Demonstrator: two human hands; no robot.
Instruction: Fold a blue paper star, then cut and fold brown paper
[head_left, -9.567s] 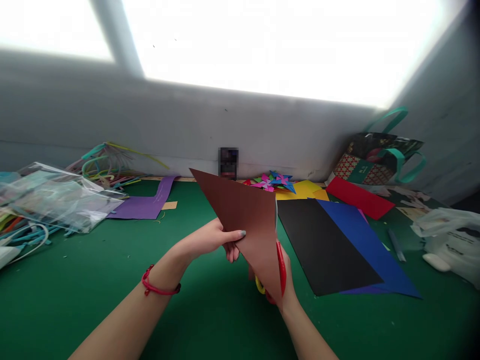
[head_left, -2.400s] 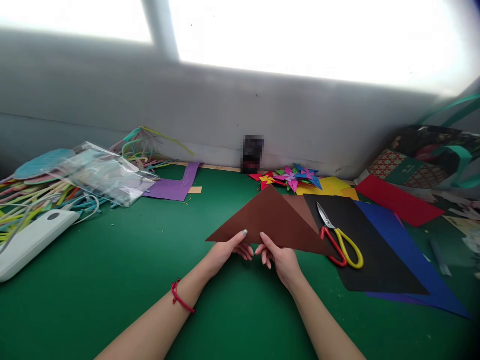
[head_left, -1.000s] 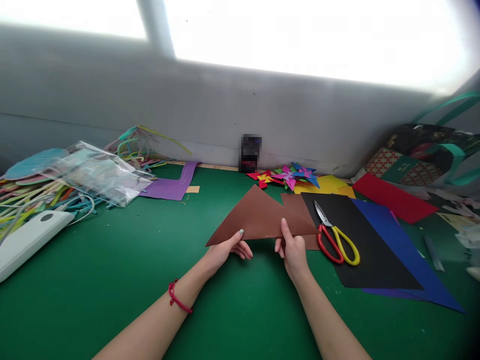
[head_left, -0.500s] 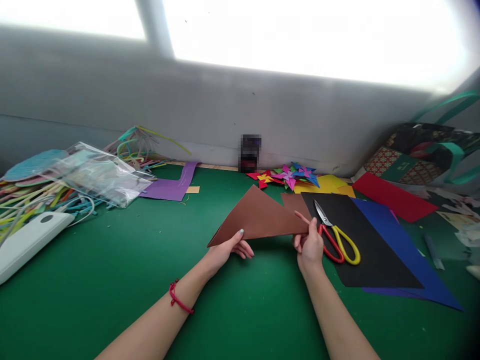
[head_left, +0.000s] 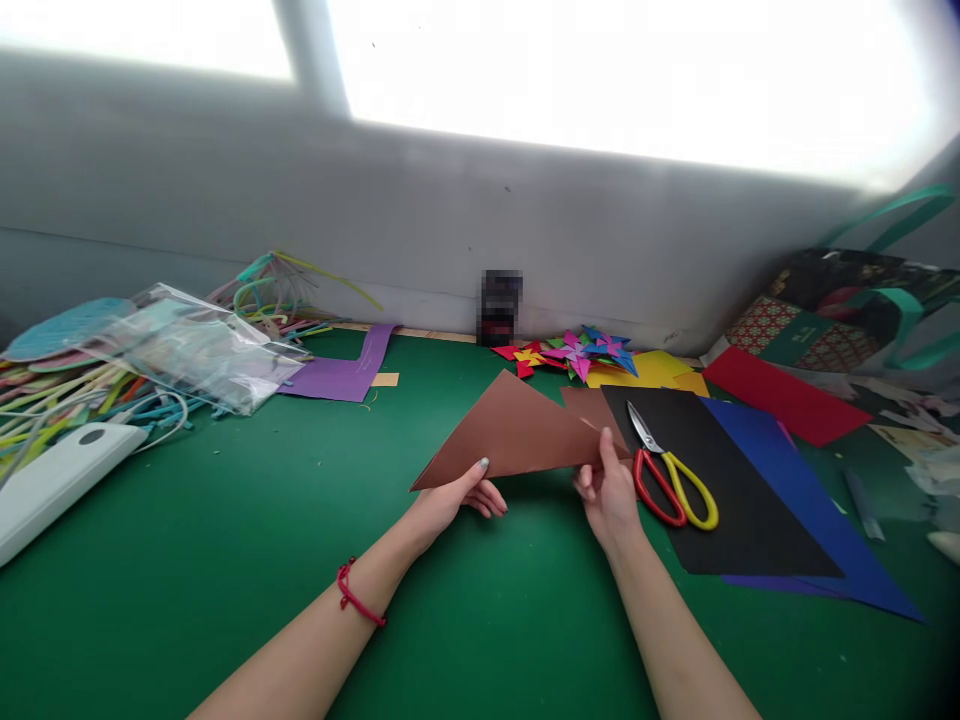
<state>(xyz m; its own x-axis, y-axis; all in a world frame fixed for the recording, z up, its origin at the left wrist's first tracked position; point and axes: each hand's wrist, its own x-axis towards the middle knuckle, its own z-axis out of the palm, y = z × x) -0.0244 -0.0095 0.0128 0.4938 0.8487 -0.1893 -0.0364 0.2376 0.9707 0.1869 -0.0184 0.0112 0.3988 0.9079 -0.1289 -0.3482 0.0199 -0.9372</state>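
Observation:
A brown sheet of paper (head_left: 514, 430), folded into a triangle, is held above the table with its peak pointing away from me. My left hand (head_left: 454, 500) pinches its near edge left of the middle, thumb on top and fingers below. Close to the triangle's right corner, my right hand (head_left: 609, 490) grips the same edge between thumb and fingers. Just right of that hand, scissors (head_left: 660, 470) with one red and one yellow handle lie on black paper (head_left: 750, 520). Another brown piece of paper (head_left: 585, 402) lies behind the triangle, partly covered by it.
Folded paper stars (head_left: 574, 355) lie by the wall, beside yellow paper (head_left: 645, 370). Blue paper (head_left: 817, 500) and red paper (head_left: 787, 395) are at right, near a patterned bag (head_left: 802, 335). At left are purple paper (head_left: 334, 378), a clear plastic bag (head_left: 195, 345), pipe cleaners and a white device (head_left: 71, 485).
Since the oldest frame the scissors have left my right hand for the black paper, and the brown paper has been folded. Lately my right hand slid along the edge to the right corner.

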